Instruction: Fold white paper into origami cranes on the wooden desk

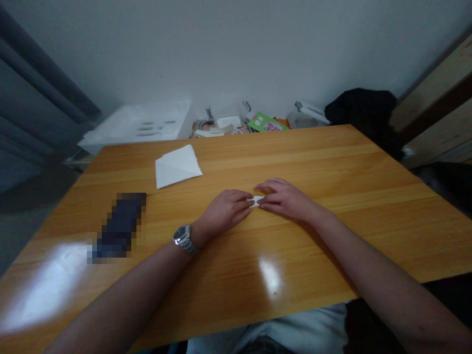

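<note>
Both my hands rest on a glossy wooden table (332, 162), meeting over a small folded white paper piece (255, 201). My left hand (224, 212), with a metal watch on its wrist, has its fingers curled and presses the paper's left side. My right hand (283, 198) has its fingers drawn together and pinches the paper's right side. Most of the paper is hidden under the fingers. A larger folded white sheet (177, 165) lies farther back on the left, apart from both hands.
A dark pixelated object (120, 226) lies on the table's left part. Behind the table's far edge are a white box (140, 125), clutter with a green packet (266, 122), and a black cloth heap (365, 110). A wooden cabinet stands at right.
</note>
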{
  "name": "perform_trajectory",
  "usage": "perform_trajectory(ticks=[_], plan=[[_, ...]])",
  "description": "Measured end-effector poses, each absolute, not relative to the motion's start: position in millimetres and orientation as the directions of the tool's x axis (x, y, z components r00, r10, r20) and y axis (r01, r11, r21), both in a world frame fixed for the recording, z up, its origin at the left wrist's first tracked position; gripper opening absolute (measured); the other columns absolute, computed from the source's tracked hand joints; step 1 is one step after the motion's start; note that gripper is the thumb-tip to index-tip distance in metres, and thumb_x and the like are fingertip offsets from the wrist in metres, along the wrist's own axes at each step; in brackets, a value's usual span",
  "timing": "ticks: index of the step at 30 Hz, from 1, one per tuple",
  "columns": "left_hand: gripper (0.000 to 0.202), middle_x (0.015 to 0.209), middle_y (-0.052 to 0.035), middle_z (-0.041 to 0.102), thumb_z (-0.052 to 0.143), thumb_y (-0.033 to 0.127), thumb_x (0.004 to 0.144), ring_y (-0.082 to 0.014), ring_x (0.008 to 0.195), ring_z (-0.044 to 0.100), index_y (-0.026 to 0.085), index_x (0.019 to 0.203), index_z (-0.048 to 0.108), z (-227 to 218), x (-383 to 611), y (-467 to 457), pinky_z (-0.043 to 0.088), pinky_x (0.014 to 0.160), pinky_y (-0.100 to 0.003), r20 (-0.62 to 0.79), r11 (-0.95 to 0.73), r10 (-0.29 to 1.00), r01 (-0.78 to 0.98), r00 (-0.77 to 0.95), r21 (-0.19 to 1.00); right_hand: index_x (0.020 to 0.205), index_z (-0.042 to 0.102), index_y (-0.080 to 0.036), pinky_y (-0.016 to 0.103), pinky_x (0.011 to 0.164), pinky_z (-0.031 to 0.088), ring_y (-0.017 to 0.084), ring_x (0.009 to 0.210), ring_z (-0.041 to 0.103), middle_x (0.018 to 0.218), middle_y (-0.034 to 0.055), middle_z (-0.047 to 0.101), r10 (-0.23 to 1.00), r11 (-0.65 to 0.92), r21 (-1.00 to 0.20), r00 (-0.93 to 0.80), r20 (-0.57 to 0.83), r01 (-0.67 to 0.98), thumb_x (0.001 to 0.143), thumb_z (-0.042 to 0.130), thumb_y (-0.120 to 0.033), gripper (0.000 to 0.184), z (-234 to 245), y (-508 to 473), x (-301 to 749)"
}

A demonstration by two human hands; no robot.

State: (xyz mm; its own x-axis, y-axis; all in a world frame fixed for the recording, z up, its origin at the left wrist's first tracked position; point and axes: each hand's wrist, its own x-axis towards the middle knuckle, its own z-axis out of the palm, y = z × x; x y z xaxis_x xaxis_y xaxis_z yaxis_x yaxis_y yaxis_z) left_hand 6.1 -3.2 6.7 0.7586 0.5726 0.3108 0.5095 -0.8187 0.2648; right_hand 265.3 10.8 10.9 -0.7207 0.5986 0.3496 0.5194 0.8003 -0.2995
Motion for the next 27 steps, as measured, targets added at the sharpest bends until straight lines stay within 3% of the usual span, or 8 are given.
perform_trajectory(ticks=[10,17,27], plan=[[0.038,0.128,-0.0085,0.066,0.049,0.041,0.103,-0.0240,0.117,0.059,0.025,0.135,0.062,12.2,3.6,-5.8,0.044,0.102,-0.041,0.258,-0.835,0.550,0.509,0.795,0.209,0.122,0.073,-0.031,0.050,0.114,0.040,0.028,0.137,0.050,0.150,0.0055,0.055,0.657,0.754,-0.237,-0.706,0.263,0.613,0.100,0.057,-0.035,0.028,13.3,11.7,272.8],[0.047,0.120,-0.0103,0.064,0.048,0.045,0.101,-0.0275,0.111,0.056,0.022,0.141,0.055,17.8,13.5,-15.9,0.041,0.101,-0.045,0.190,-0.785,0.617,0.614,0.764,0.079,0.143,0.057,-0.026,0.054,0.118,0.034,0.031,0.146,0.038,0.158,0.0114,0.043,0.679,0.734,-0.225,-0.702,0.215,0.641,0.100,0.052,-0.046,0.048,6.1,11.2,272.6],[0.045,0.115,-0.0107,0.064,0.049,0.044,0.101,-0.0268,0.107,0.058,0.020,0.139,0.057,18.6,14.7,-17.7,0.043,0.099,-0.043,0.202,-0.778,0.626,0.622,0.753,0.089,0.152,0.045,-0.034,0.057,0.122,0.026,0.033,0.153,0.025,0.165,0.0060,0.028,0.729,0.677,-0.271,-0.673,0.125,0.684,0.100,0.048,-0.054,0.055,-4.8,9.5,275.3]])
